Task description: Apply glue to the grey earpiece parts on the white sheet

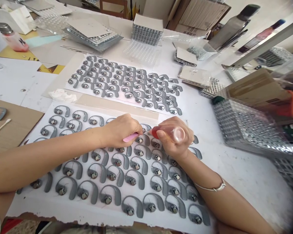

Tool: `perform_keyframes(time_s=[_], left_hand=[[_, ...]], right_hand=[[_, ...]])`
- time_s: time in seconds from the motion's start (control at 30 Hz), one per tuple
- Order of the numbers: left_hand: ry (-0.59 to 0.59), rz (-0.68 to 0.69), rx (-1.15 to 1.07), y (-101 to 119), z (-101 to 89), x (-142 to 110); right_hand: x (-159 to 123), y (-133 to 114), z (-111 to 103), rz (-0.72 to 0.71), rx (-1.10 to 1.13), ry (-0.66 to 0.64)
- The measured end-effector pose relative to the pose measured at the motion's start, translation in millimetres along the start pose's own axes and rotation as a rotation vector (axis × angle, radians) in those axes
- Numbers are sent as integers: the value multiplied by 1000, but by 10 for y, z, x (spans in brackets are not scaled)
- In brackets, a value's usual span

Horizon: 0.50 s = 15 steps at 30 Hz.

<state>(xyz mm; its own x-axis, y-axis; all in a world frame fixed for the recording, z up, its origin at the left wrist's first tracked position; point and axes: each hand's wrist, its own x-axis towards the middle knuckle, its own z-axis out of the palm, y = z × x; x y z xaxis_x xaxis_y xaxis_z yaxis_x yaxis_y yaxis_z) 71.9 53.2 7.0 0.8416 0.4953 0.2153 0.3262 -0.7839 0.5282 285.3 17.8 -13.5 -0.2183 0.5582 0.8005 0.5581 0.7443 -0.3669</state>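
Observation:
Rows of grey ear-hook earphone shells (136,177), each with a round metal part and thin wires, lie on a white sheet (107,213). Over the middle of these rows, my left hand (122,130) is closed around a slim pink tool (131,137); its working end is hidden. My right hand (177,139) grips a small squeeze bottle (169,133) of red liquid, tilted with its base toward me. The bottle's narrow tip points left at a shell (144,128) between my hands. Whether the tip touches that shell, I cannot tell.
Behind, a second sheet carries more ear-hook shells (124,81). A cotton swab (0,128) lies on cardboard at left, near a crumpled tissue (62,96). A jar of red liquid (12,37) stands far left. Stacked trays (256,126) and an open carton (261,86) sit right.

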Motion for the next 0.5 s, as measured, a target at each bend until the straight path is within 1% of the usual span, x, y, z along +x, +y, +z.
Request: perform_keyframes(time_s=[0.3,0.5], left_hand=[[35,1,-77,-10,-22,5],[38,-25,-134,-58,-28,12]], right_hand=[[4,-8,2,28,-2,8],[11,-26,-1,15,5,5]])
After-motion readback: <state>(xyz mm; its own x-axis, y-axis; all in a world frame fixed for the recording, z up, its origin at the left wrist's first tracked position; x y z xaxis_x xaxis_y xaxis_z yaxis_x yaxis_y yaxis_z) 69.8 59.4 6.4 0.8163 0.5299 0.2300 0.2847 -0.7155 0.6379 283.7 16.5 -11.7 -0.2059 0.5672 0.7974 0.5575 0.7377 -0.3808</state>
